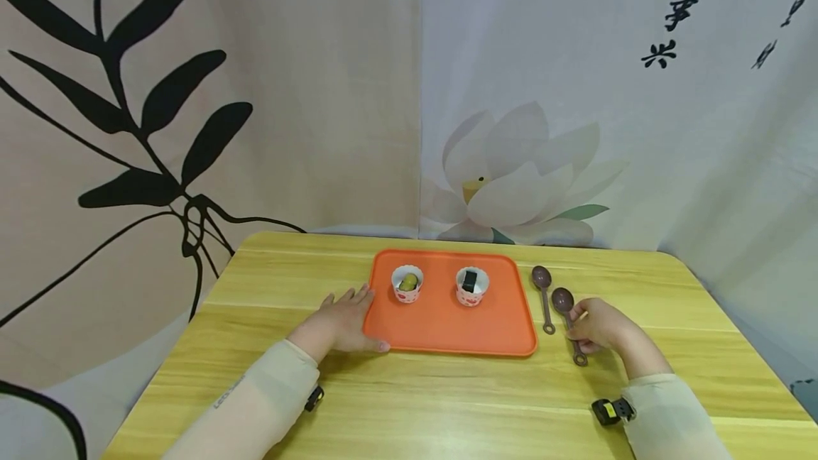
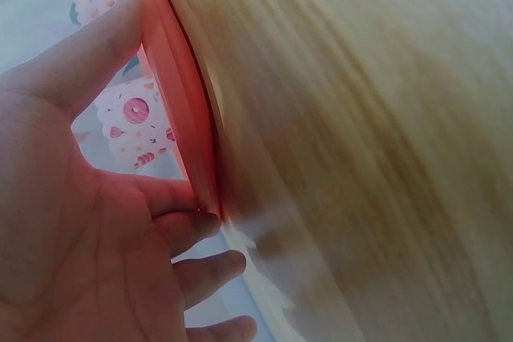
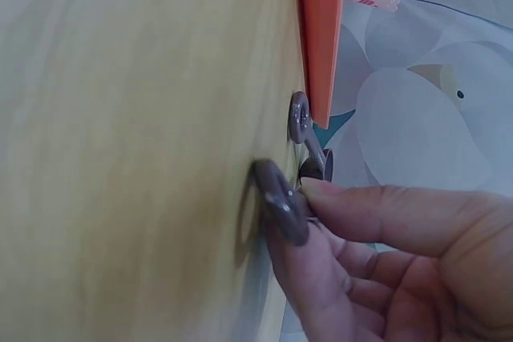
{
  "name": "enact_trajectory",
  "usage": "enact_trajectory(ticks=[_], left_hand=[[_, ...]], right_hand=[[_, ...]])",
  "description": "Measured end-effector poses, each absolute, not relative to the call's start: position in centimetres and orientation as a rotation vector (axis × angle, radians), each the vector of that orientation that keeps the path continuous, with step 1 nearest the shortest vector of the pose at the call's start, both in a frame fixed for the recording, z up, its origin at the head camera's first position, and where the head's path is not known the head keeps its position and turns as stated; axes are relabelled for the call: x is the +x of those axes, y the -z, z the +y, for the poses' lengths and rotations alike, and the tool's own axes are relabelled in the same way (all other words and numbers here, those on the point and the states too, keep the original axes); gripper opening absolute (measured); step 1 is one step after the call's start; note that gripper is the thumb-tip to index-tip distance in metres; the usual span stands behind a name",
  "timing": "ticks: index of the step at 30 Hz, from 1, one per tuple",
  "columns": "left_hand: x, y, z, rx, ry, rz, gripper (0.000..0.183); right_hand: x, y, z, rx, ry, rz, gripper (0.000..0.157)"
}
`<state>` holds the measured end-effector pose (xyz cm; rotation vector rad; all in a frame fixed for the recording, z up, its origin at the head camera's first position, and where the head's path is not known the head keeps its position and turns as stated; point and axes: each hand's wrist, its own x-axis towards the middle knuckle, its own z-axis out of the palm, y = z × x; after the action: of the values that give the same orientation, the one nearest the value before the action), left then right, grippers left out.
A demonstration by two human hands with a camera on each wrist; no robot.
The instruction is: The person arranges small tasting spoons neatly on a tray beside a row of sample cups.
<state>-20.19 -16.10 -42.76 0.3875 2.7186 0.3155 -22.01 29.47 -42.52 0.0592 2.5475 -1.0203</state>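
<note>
An orange tray lies on the table, with two patterned paper cups standing in it. One cup contains a greenish-yellow piece, the other a black and white piece. My left hand rests at the tray's left edge with fingers spread; in the left wrist view, the thumb lies along its rim. Right of the tray, my right hand pinches the handle of a dark brown spoon between thumb and finger. The ring end of that handle pokes out toward the right wrist camera.
A second brown spoon lies between the tray and the held one. The wooden table ends at the back against a curtain printed with leaves, a lotus and characters.
</note>
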Motion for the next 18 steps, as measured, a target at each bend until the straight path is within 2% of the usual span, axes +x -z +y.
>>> enact_trajectory(ticks=[18], left_hand=[[-20.24,42.80,-16.05,0.403,-0.290,2.722,0.114]], right_hand=[[-21.55,42.24,29.91,0.030,1.108,2.534,0.022]])
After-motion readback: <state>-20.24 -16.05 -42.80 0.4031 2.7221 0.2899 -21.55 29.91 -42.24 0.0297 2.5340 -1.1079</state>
